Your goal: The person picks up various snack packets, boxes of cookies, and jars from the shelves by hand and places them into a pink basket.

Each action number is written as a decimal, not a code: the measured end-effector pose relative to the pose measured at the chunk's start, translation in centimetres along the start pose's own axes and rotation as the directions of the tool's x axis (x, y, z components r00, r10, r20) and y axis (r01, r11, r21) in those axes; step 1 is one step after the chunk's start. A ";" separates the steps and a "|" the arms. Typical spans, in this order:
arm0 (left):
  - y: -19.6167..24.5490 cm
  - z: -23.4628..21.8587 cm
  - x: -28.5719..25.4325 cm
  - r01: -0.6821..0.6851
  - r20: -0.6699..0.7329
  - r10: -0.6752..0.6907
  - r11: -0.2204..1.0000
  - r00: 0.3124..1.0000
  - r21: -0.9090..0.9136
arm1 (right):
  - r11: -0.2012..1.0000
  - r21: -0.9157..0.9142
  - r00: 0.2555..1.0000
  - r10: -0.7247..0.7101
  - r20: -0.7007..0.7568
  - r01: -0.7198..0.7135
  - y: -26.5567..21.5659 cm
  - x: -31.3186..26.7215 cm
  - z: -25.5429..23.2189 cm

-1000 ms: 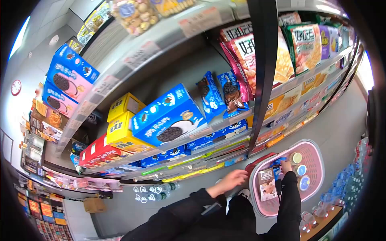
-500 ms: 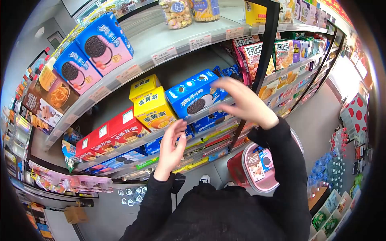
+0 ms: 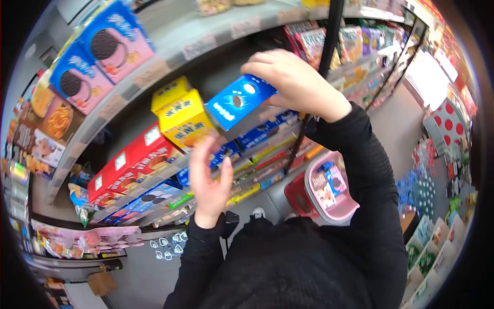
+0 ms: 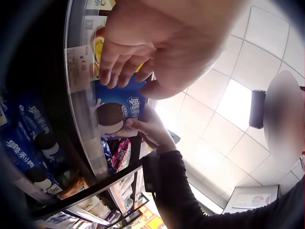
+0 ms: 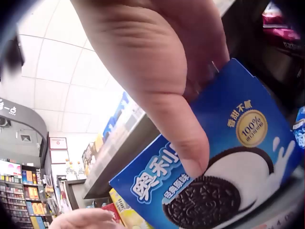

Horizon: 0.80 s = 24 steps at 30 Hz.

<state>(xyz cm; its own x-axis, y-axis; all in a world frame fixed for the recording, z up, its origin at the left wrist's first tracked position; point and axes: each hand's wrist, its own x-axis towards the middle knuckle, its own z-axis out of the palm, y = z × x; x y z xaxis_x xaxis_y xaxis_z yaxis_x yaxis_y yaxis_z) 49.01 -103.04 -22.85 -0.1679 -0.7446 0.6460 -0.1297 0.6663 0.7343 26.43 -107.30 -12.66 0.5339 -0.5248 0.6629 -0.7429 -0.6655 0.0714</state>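
My right hand (image 3: 298, 85) grips a blue box of Oreo cookies (image 3: 239, 100) by its right end, tilted at the shelf front. In the right wrist view the thumb presses on the printed front of the cookie box (image 5: 248, 143), with the other fingers behind it. My left hand (image 3: 210, 183) is raised with spread, loosely bent fingers, just left of and below the box. The left wrist view shows the left fingers (image 4: 112, 64) overlapping the top of the box. Yellow boxes (image 3: 185, 121) stand beside it on the shelf.
Red boxes (image 3: 131, 159) sit further left on the same shelf. A black shelf post (image 3: 329, 41) rises close by my right hand. On the floor stands a pink basket (image 3: 350, 206) holding a brown box (image 3: 323, 189) and a blue-pink box. Bottles line the floor at right.
My right hand has gone from the basket up to the shelf and now grips the cookie box, which has turned and lifted. My left hand has risen to the shelf front. The view has swung.
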 end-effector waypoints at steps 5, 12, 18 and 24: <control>2.5 3.2 1.2 -0.050 0.023 0.052 0.997 0.998 -0.059 | 0.998 -0.025 0.996 0.064 -0.057 -0.066 -4.2 -5.1 -4.4; -1.1 11.4 -2.6 0.150 0.455 -0.099 0.986 0.885 -0.076 | 0.737 0.276 0.784 0.607 0.129 -0.617 -3.9 -20.3 -4.1; -7.2 21.8 -7.3 0.831 0.878 -0.359 0.551 0.316 -0.073 | -0.346 0.716 0.003 0.899 0.437 -0.607 -6.4 -39.6 1.9; -12.9 32.5 -13.7 0.908 0.909 -0.415 0.372 -0.024 0.194 | -0.646 0.762 -0.184 0.755 0.629 -0.049 -9.3 -47.4 5.0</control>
<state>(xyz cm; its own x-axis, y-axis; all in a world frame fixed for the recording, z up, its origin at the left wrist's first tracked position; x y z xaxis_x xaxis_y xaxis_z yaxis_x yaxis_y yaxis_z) 21.23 -100.15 -47.92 -0.8307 -0.2229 -0.5101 -0.3902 -0.4204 0.8191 10.04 -78.88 -48.41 -0.4055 -0.7400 -0.5366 0.7615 0.0513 -0.6461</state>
